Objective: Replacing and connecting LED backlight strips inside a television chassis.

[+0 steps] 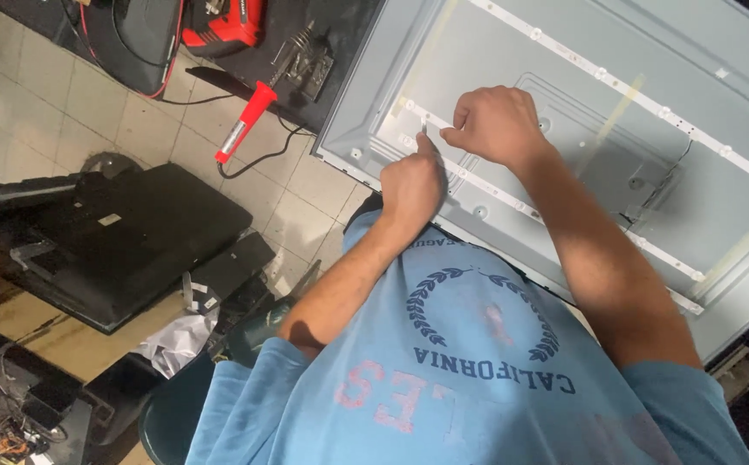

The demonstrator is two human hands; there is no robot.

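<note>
A large pale grey open television back panel [719, 207] lies before me, with white LED strips [650, 103] running across it. My left hand [411, 188] is fisted at the near-left end of a strip, thumb up, and seems to hold a thin small tool [423, 129] against the strip; the tool is mostly hidden. My right hand [497, 126] rests just to its right, fingers curled and pinching the same strip [512, 203]. My blue T-shirt [478, 379] fills the lower view.
To the left on the tiled floor [55, 112] lie a red-handled soldering tool [245, 120] with a black cable, a red device [223, 21] and a black flat screen housing [124, 232]. Crumpled white paper [176, 340] and cluttered wires sit at lower left.
</note>
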